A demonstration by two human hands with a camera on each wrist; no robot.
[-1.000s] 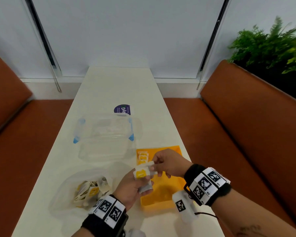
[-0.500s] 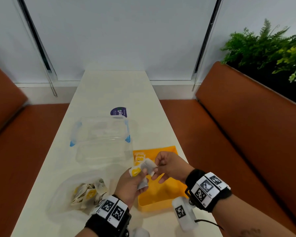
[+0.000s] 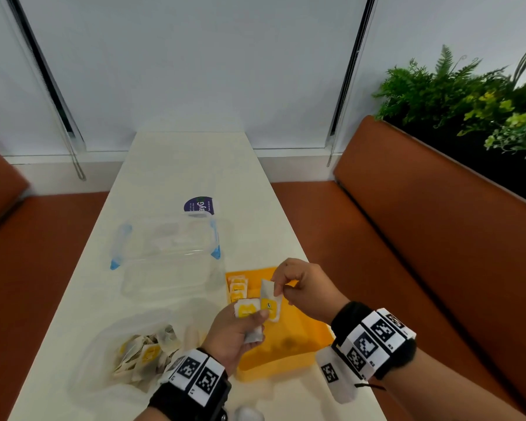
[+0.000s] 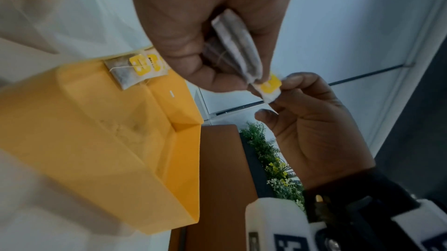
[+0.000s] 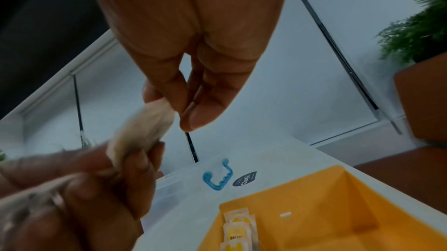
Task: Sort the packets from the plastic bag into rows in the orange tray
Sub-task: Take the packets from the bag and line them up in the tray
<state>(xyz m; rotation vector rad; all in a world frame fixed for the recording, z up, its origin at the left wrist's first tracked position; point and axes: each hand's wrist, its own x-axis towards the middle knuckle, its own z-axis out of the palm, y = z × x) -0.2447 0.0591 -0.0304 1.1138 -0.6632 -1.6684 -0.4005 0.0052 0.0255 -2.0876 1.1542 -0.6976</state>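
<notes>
At the lower middle of the frame, the left hand (image 3: 236,332) grasped several packets (image 3: 249,311); the right hand (image 3: 304,287) pinched one packet (image 3: 270,299) above the orange tray (image 3: 313,338). They looked light, soft and easily torn; its edge seemed safest to hold.

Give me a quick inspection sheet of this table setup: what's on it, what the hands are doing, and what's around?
Surface: long white table, benches on both sides.
Job's things: orange tray with a short row of packets at its far left corner; plastic bag on the near left holding loose packets.
Clutter: clear container with a blue-clipped lid, and a purple sticker beyond it.
Grippers: left hand grips several packets; right hand pinches one packet above the tray.
Cables: thin black lead at the right wrist band.
Surroundings: white wall panels, orange benches, green plants at right.
</notes>
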